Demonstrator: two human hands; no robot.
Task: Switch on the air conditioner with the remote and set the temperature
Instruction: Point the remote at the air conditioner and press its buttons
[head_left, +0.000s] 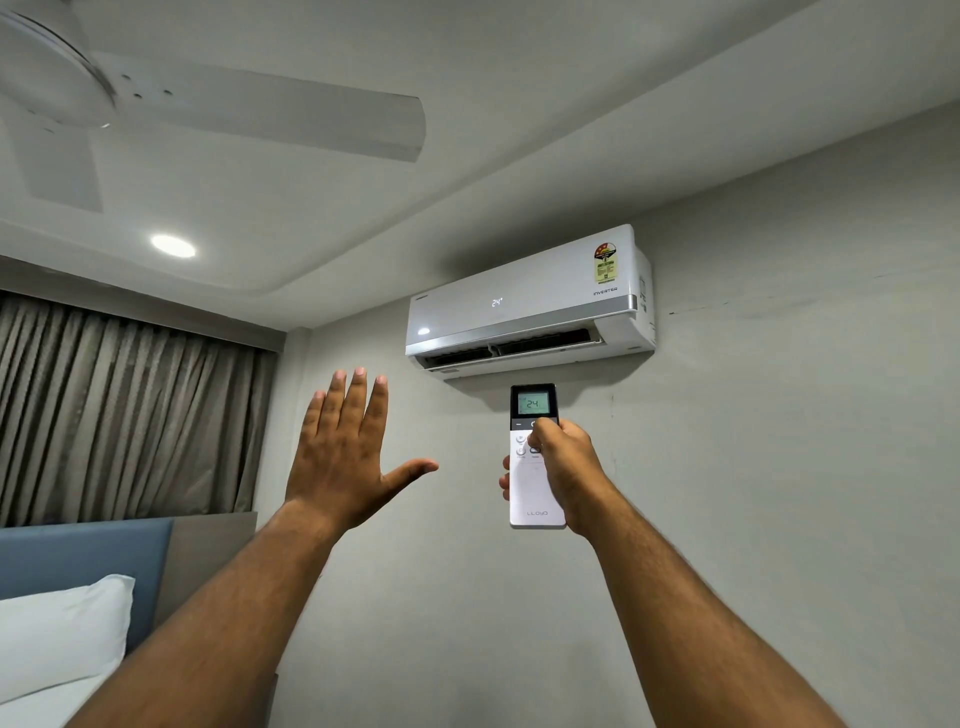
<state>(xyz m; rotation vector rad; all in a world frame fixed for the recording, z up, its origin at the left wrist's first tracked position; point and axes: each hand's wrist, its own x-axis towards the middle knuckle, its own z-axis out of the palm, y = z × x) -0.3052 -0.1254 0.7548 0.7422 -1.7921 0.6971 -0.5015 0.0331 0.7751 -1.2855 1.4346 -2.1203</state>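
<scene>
Remote (536, 486), slim glossy white plastic bar with dark screen end, directly below air conditioner (530, 304); right hand (563, 470) fingers clamped round it, thumb on buttons. Both displays read 24, louvre open: unit on, temperature step in hand. Left hand (345, 447) below-left of unit, fingers spread, empty. Next: light thumb presses.
</scene>
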